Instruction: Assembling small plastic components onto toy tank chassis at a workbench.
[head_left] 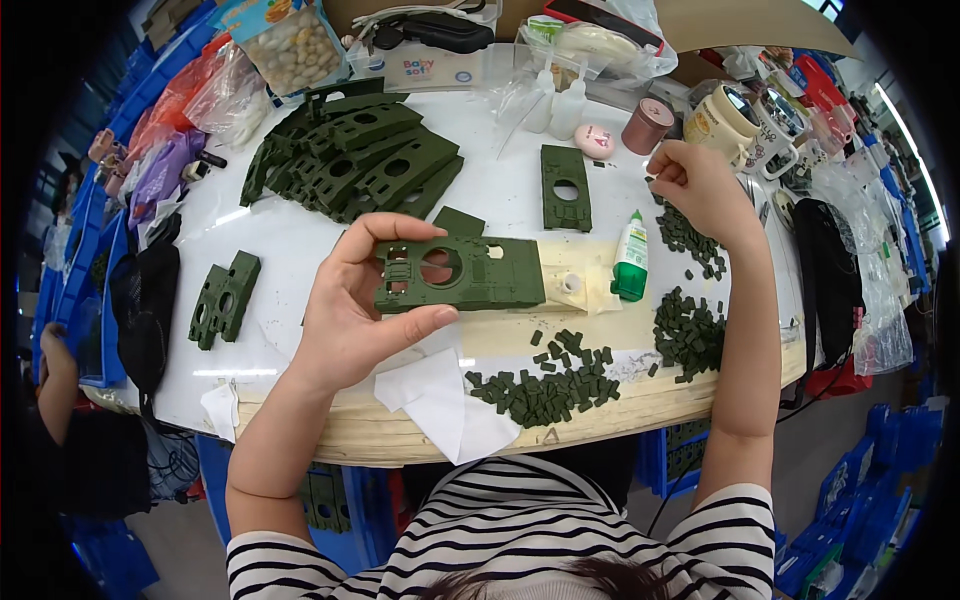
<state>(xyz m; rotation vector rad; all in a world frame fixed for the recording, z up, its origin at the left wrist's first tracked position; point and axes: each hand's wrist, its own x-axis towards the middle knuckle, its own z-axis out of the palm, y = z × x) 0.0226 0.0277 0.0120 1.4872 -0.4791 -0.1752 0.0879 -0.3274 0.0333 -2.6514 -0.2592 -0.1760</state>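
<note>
My left hand (350,300) grips a dark green plastic model tank hull (505,272) by its end with the round hole, holding it over the table. My right hand (700,185) is at the right, above a pile of small green parts (685,240), its fingertips pinched together; whatever is between them is too small or hidden to make out. A green and white glue bottle (631,262) sits between the hands, beside a small white cup-like piece (570,285) on a tape-covered patch. Two more piles of small green parts, one by the front edge (550,385) and one at right (690,335), lie nearer me.
Several green hulls (350,160) are stacked at the back left. One hull (566,190) lies alone behind the glue, and more green pieces (224,300) rest at left. White paper (440,400) lies at the front edge. Mugs (722,125) and a pink tin (648,125) stand back right.
</note>
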